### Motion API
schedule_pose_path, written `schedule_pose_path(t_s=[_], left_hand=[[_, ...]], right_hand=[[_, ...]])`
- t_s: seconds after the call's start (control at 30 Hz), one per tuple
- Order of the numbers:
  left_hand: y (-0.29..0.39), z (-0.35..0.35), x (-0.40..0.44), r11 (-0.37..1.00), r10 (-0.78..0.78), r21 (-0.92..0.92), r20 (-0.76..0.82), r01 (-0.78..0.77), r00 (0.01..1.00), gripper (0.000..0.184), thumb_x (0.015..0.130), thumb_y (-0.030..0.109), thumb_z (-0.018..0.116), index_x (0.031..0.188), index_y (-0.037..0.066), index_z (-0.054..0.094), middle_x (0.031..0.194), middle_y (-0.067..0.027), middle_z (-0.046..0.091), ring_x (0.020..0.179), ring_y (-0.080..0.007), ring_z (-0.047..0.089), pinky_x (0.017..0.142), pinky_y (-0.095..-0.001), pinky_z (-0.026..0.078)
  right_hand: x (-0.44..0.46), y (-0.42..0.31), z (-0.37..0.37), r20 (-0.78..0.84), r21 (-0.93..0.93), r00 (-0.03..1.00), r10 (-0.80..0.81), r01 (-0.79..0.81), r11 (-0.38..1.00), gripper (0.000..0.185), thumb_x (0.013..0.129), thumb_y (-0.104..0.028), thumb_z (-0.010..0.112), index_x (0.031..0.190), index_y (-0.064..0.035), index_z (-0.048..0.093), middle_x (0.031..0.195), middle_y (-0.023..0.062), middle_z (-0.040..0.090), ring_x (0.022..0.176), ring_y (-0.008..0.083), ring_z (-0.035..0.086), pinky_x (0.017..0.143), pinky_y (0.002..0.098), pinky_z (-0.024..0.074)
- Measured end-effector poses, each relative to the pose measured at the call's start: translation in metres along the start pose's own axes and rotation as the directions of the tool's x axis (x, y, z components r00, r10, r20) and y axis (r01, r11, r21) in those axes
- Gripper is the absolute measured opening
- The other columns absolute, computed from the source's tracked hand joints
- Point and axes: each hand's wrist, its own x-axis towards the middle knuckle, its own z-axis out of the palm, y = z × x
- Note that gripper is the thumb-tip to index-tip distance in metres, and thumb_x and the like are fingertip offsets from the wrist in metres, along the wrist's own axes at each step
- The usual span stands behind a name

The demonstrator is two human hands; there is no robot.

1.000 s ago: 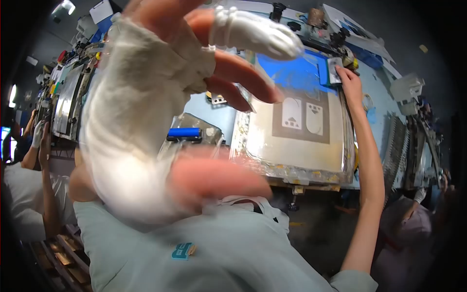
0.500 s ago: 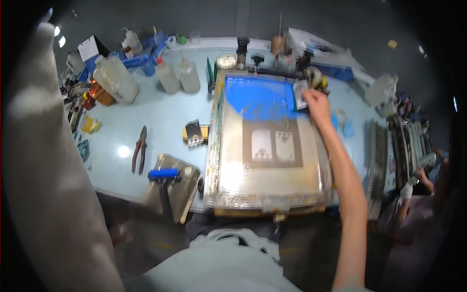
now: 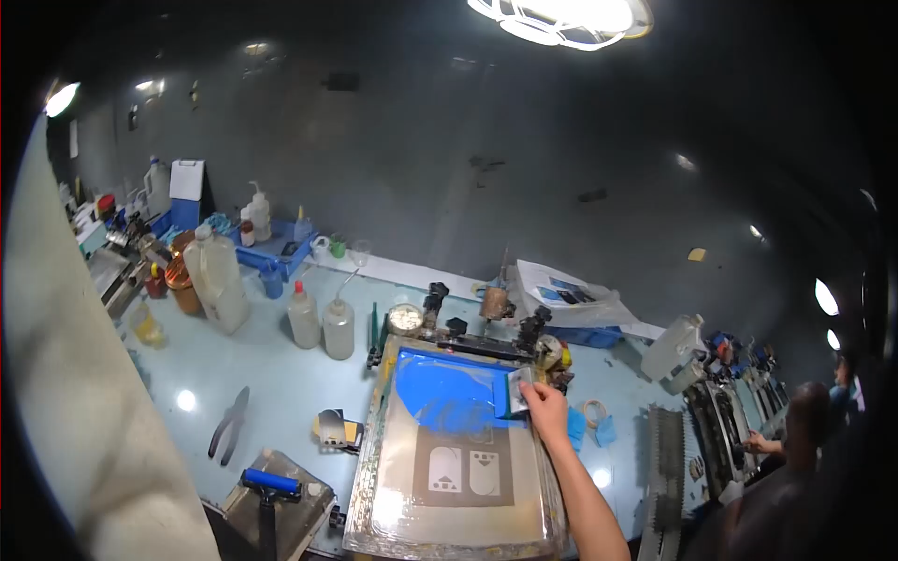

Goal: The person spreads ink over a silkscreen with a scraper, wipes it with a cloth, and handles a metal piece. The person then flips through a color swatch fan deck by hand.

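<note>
My right hand (image 3: 547, 409) is closed on a squeegee (image 3: 518, 391) with a grey holder and a green blade edge. Its blade meets the right side of a blue ink patch (image 3: 444, 385) on a screen-printing frame (image 3: 385, 449). Below the ink, the mesh carries a brown rectangle (image 3: 465, 447) with two pale rounded shapes. A pale sleeve (image 3: 65, 374) fills the left edge, but my left hand is outside the picture.
An ink roller (image 3: 271, 483) rests on a tray (image 3: 304, 500) left of the frame, with pliers (image 3: 229, 427) behind. Plastic bottles (image 3: 339, 329) and a large jug (image 3: 217, 285) stand farther back. A toothed metal strip (image 3: 664, 477) lies rightward; another person (image 3: 803, 425) is beyond.
My view has tilted up, so the bench sits lower and more wall and lamps show. The squeegee stays in my right hand near the ink's right side.
</note>
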Motion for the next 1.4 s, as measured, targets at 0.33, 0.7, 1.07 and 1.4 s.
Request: schedule_pose_path(t_s=[0.33,0.7,1.07,1.4], left_hand=[[0.019,0.015,0.009,0.996,0.090,0.022,0.022,-0.091,0.996,0.079,0.093,0.015,0.076,0.159,0.008,0.033,0.154,-0.0222,0.048,0.141,-0.0327,0.048,0.116,-0.0451,0.039],[-0.048,-0.046,-0.020,0.765,-0.032,0.601,-0.321,0.230,0.947,0.085,0.092,0.015,0.076,0.163,0.008,0.028,0.160,-0.0241,0.043,0.148,-0.0365,0.043,0.121,-0.0481,0.034],[-0.232,0.095,-0.304,0.284,-0.752,0.549,-0.381,0.786,0.538,0.047,0.095,0.027,0.065,0.134,0.002,0.062,0.133,-0.0211,0.059,0.128,-0.0394,0.055,0.108,-0.0482,0.045],[-0.231,0.093,-0.311,0.312,-0.786,0.333,-0.436,0.890,0.439,0.045,0.094,0.026,0.069,0.133,0.003,0.065,0.139,-0.0192,0.057,0.133,-0.0387,0.051,0.112,-0.0468,0.042]], right_hand=[[0.001,0.006,0.008,0.042,0.076,0.999,0.022,-0.025,0.997,0.050,0.096,-0.042,0.071,0.080,0.0041,0.060,0.062,0.0097,0.050,0.062,0.0160,0.043,0.060,0.0357,0.0385],[0.007,0.016,0.014,0.010,0.094,1.000,-0.004,0.003,0.996,0.051,0.097,-0.037,0.071,0.072,0.0032,0.051,0.061,0.0064,0.040,0.062,0.0132,0.035,0.057,0.0363,0.0323],[0.008,0.023,0.005,0.140,0.165,0.989,0.055,-0.079,0.983,0.033,0.096,-0.026,0.073,0.080,0.0019,0.068,0.071,-0.0048,0.058,0.071,0.0051,0.048,0.064,0.0263,0.0381],[0.049,-0.068,0.010,0.330,-0.633,0.933,-0.144,0.332,0.699,0.035,0.084,-0.038,0.074,0.085,-0.0033,0.077,0.070,0.0200,0.069,0.069,0.0352,0.070,0.070,0.0458,0.0547]])
